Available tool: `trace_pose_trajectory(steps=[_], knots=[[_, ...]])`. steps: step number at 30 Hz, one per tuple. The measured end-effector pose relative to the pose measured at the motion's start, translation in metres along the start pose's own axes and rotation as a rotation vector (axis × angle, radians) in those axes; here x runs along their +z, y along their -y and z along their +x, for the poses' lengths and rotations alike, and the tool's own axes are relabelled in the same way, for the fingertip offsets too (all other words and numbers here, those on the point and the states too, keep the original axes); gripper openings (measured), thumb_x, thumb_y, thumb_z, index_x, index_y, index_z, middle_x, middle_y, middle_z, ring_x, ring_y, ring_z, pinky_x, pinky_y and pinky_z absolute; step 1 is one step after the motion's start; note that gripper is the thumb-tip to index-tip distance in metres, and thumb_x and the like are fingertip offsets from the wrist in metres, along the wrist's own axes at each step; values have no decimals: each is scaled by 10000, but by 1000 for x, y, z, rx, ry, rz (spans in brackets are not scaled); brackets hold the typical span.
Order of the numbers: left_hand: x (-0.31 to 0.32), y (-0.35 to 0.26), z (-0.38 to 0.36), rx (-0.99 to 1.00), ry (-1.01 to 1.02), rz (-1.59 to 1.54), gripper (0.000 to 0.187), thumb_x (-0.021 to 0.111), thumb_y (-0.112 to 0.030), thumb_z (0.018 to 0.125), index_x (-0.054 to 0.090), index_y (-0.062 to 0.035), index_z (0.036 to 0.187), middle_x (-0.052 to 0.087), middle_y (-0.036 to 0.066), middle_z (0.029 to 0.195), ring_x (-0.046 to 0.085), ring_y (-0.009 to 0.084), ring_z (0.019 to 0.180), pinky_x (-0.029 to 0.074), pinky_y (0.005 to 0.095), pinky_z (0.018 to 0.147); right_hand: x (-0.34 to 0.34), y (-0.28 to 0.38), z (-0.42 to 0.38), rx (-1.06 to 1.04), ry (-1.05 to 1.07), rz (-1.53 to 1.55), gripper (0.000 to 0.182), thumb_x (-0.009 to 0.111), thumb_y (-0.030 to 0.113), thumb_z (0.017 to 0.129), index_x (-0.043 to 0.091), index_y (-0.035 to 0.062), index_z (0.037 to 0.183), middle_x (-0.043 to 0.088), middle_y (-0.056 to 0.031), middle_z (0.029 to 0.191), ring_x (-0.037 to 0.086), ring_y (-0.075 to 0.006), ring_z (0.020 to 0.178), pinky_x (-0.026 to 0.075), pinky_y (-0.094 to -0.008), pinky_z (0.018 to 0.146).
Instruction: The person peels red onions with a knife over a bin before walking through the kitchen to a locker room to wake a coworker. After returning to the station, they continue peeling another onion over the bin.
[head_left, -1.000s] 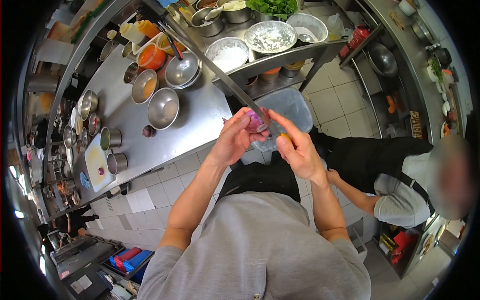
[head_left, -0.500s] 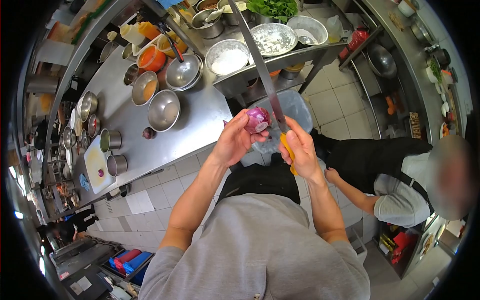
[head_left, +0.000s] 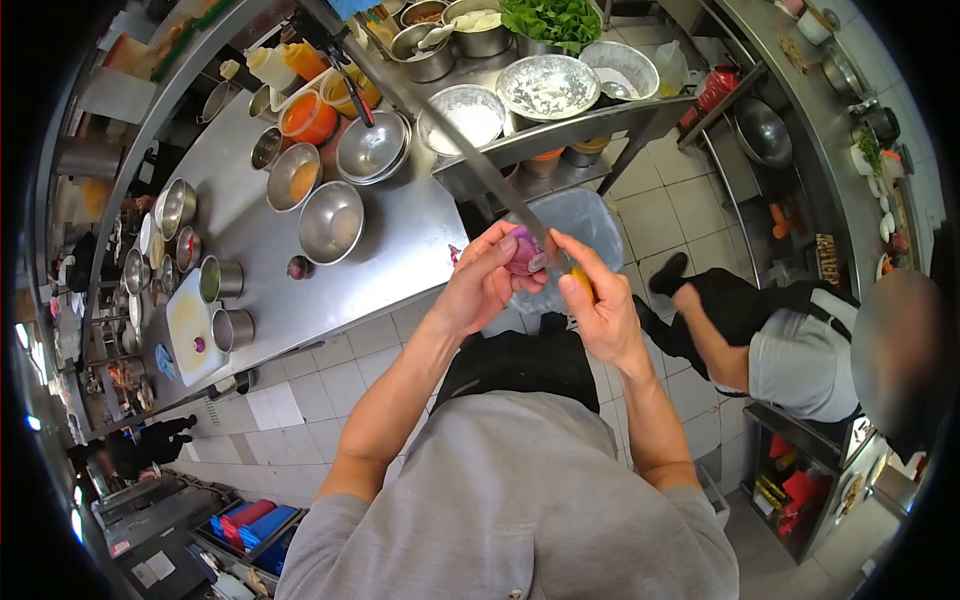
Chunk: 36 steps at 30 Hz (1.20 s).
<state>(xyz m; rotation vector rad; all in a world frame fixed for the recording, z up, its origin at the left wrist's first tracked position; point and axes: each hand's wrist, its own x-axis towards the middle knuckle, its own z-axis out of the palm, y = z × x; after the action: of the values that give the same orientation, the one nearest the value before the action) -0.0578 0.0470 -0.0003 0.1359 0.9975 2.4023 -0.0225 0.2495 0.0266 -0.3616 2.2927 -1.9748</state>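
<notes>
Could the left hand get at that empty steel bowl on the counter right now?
Probably not: the left hand is wrapped around a red onion being trimmed, though nothing blocks the way to the steel bowl.

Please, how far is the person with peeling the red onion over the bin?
Done: one end of the red onion looks cut flat and pale. In hand: the left hand holds the onion above the bin, and the right hand holds the knife with its blade against it. Left: purple skin covers most of the onion, so peeling seems at an early stage. A second onion waits on the steel counter.
</notes>
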Motion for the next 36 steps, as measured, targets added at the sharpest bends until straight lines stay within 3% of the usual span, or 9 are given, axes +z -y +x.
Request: trace_pose_trajectory(steps=[5,14,19,23,29,36], knots=[[-6,2,1,17,-11,31,440,519,-365,1013,509,-13,1276,643,173,1161,667,201,944,555,321,819,5,-5,-2,174,-22,436,462,525,278,1035,498,36,1427,471,56,660,387,-39,548,322,-215,498],[-5,-3,-2,13,-28,16,457,511,-371,1016,510,-7,1294,636,178,1185,662,203,938,557,317,817,-1,2,-2,181,51,391,498,527,290,1028,457,63,1466,450,46,630,401,-38,546,327,-219,493],[1,-6,-3,15,-40,46,326,529,-296,1025,535,-22,1201,656,105,1090,673,191,916,555,305,781,-5,14,1,84,96,96,492,568,246,1000,480,53,1443,495,6,651,442,-85,582,391,-248,566],[-2,-9,-5,11,-38,162,359,557,-268,1005,541,-12,1256,647,108,1117,668,189,926,549,308,787,0,12,3,25,35,-32,466,580,231,993,506,34,1409,512,-4,672,451,-104,598,407,-255,591],[-5,-11,-7,32,-19,206,495,604,-259,953,498,-3,1364,622,129,1199,652,198,992,534,320,835,5,1,0,154,-24,308,435,542,270,1027,522,45,1398,461,43,649,410,-45,573,349,-225,524],[-2,-15,-9,149,-20,287,570,663,-222,891,474,-1,1382,585,134,1307,591,208,1168,480,345,991,-5,-4,1,213,-18,355,477,507,334,1042,494,40,1418,415,65,605,382,-28,525,313,-210,483]])
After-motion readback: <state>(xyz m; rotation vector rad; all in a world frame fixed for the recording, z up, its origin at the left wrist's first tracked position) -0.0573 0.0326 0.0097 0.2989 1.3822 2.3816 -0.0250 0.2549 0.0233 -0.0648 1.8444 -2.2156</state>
